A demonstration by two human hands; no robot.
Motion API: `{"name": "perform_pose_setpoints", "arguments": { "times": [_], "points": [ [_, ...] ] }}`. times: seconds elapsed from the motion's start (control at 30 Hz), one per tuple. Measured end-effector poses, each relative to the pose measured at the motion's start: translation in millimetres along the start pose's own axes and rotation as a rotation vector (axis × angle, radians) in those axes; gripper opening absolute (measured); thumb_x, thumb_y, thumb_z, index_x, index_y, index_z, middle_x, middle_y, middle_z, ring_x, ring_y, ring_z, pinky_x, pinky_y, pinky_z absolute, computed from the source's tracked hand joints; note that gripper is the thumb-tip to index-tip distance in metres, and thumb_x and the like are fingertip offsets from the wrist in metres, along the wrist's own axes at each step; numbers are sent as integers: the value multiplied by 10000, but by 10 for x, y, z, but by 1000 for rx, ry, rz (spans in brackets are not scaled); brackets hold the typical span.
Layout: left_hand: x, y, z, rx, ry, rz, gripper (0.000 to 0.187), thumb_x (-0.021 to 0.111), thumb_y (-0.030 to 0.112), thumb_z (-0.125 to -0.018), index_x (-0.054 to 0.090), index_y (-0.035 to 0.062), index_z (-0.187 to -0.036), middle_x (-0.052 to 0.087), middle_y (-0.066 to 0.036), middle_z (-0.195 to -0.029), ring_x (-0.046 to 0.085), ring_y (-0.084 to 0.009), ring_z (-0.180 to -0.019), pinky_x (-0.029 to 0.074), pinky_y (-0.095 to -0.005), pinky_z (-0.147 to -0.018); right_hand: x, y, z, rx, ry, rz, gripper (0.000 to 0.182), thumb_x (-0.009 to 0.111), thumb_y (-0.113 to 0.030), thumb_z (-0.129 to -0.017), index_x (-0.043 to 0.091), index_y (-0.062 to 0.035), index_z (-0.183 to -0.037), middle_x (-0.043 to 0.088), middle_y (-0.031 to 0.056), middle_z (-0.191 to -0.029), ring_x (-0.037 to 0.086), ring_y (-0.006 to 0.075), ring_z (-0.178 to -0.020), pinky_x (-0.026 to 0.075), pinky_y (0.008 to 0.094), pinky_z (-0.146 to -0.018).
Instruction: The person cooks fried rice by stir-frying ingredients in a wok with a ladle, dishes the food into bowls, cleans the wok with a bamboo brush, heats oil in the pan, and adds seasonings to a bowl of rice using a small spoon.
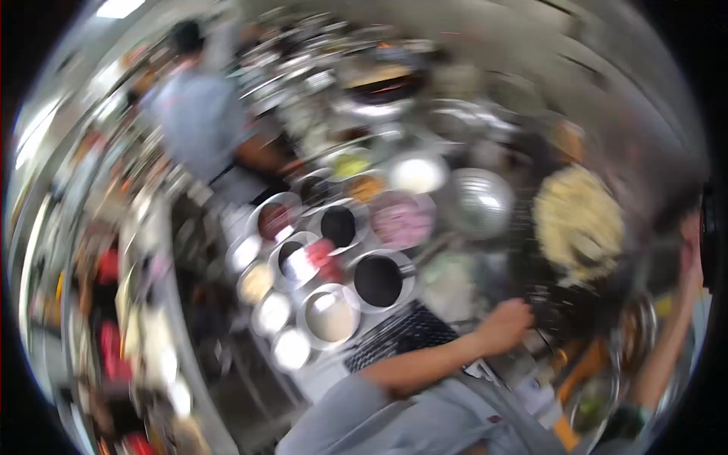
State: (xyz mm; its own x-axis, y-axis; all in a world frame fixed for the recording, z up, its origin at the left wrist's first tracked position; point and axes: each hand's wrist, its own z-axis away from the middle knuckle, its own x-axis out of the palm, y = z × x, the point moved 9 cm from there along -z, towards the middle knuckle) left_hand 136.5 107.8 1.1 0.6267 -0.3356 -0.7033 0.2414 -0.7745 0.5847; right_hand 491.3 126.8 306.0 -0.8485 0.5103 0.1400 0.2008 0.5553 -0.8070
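Co-worker in a blue-grey top (193, 114) stands well left of and beyond the curled fingers of the left hand (503, 327). Nearer those fingers, on their left, a pale worktop (312, 381) carries round, light-rimmed bowls: one holds smooth, beige contents (331, 320), another a flat, black mass (378, 280), and farther beyond the fingers lies lumpy pink food (398, 220). A black, open-grid mat (402, 334) lies close on the left, partly behind the forearm. Beyond the fingers, slightly left, sits a shiny, ribbed, round metal vessel (481, 203).

The left fist shows no clear object; blur keeps me from telling whether it grips anything.

Just beyond and right of it, apart from the knuckles, is a pale yellow, shaggy food heap (569, 205), with a duller patch too smeared to name. It looks soft, loose and perhaps slippery, light by the portion but weighty whole; support from underneath should suit it better than pinching the top, where strands could slide or break.

Rightmost, the right hand (690, 236) is raised beside a dark object (710, 236) at the picture's edge; contact and finger spread cannot be told.
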Motion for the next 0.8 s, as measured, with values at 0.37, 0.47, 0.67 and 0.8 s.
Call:
{"name": "perform_pose_setpoints", "arguments": {
  "times": [0.37, 0.47, 0.67, 0.8],
  "points": [
    [30, -17, -364, 100, 66, -91, 153, 671, 191, -843, 589, 61, -841, 546, -159, -895, 522, -367, -873, 420, -480, -740, 567, 26, 288, 0, 201, 12, 300, 661, -155, -892, 427, -133, -706, 364, -40, -512, 326, 86, -394, 324, 286, -409],
    [-389, 438, -239, 112, 32, 6, 122, 677, 119, -838, 586, 43, -866, 553, -163, -843, 520, -371, -843, 400, -467, -752, 279, -207, 149, 36, 164, -59, 344, 653, -186, -909, 396, -144, -684, 324, -57, -508, 302, 74, -396, 308, 273, -414],
    [-210, 147, -1057, 93, 55, -13, 147, 679, 133, -849, 593, 27, -902, 550, -158, -878, 508, -375, -866, 404, -452, -757, 210, -457, 171, -53, 111, -103, 413, 638, -205, -915, 361, -154, -613, 312, -57, -489, 307, 82, -385, 290, 277, -419],
    [-44, 7, -1111, 13, -35, -90, 203, 687, 195, -854, 625, 46, -977, 578, -138, -966, 533, -344, -964, 421, -449, -800, 243, 676, 312, 97, 87, -269, 380, 666, -145, -891, 379, -142, -642, 323, -49, -488, 302, 89, -371, 281, 279, -393]
  ]
}}
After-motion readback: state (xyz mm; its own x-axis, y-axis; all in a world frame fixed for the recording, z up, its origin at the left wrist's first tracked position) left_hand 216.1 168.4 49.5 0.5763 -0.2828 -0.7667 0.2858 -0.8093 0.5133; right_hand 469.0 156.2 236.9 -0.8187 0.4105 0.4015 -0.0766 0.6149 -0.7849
